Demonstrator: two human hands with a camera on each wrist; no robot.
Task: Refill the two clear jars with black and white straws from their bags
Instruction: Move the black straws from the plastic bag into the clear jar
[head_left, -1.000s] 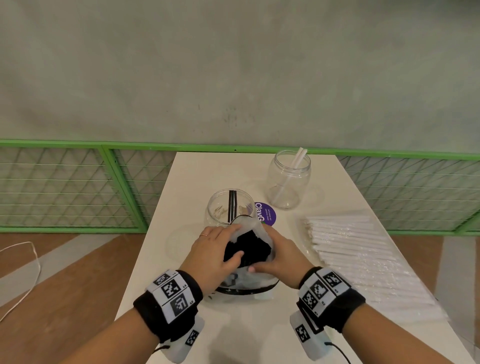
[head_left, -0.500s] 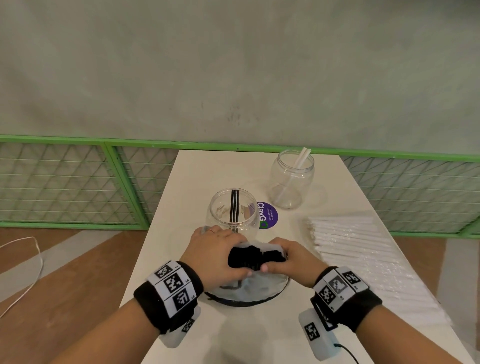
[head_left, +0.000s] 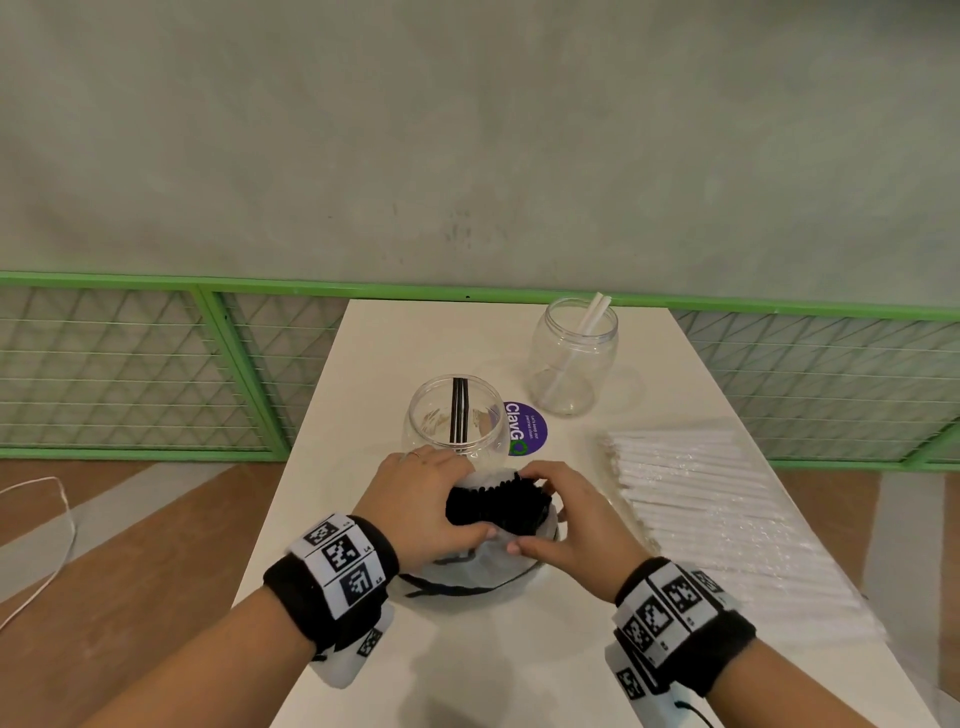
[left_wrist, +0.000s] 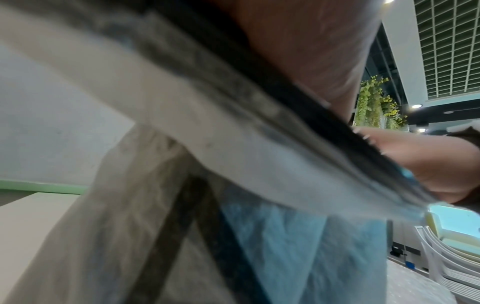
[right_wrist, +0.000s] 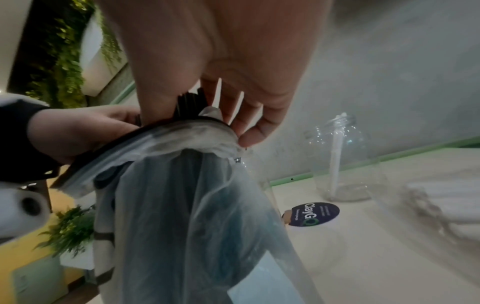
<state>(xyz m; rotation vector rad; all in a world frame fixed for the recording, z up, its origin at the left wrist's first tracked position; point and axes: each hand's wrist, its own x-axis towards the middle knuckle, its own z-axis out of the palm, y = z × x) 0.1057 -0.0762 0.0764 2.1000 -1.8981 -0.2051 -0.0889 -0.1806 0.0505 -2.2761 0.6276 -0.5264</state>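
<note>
A clear plastic bag (head_left: 467, 574) of black straws (head_left: 496, 501) stands upright at the table's near middle, its rim rolled down so the straw tips poke out. My left hand (head_left: 421, 506) grips the bag's left rim and my right hand (head_left: 566, 525) grips its right rim (right_wrist: 197, 127). Just behind it is a round clear jar (head_left: 457, 421) holding a few black straws. A second clear jar (head_left: 574, 356) farther back right holds white straws. The bag of white straws (head_left: 711, 514) lies flat on the right. The left wrist view is blurred by the bag (left_wrist: 233, 164).
A purple round sticker (head_left: 527, 428) lies on the white table (head_left: 467, 675) between the jars. A green mesh fence (head_left: 130, 364) and a grey wall run behind the table. Wooden floor with a white cable (head_left: 47, 545) lies to the left.
Both hands have pushed the bag's rim further down the bundle, so more of the black straw tips stand exposed. The bag has spread wider between the hands.
</note>
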